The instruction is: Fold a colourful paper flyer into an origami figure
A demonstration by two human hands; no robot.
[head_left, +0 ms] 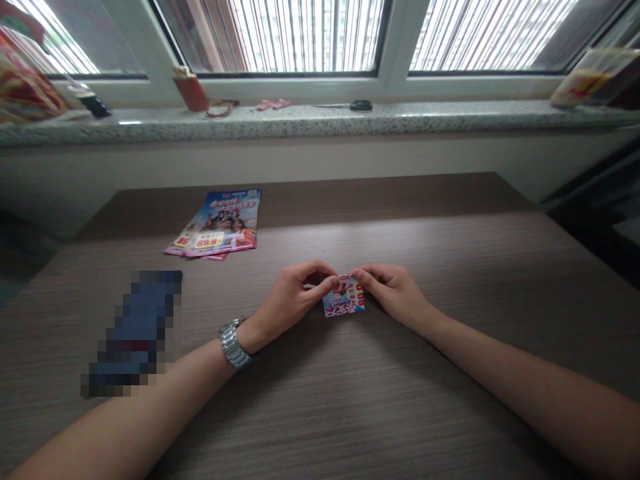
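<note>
Between my hands is a small folded paper flyer (344, 299), printed in red, white and blue with a yellow patch on its right side. My left hand (305, 288) pinches its upper left edge between thumb and fingers. At the upper right corner, my right hand (393, 287) grips the paper the same way. The folded flyer is held just over or on the brown wooden table (320, 400); I cannot tell whether it touches. My fingers hide part of its top edge. A silver watch (236, 343) is on my left wrist.
A fanned stack of colourful flyers (225, 223) lies at the table's back left. A pixelated dark blue object (137, 327) lies near my left forearm. On the stone windowsill (300, 123) are scissors (360, 105), a red container (191, 91) and small pink items (273, 105).
</note>
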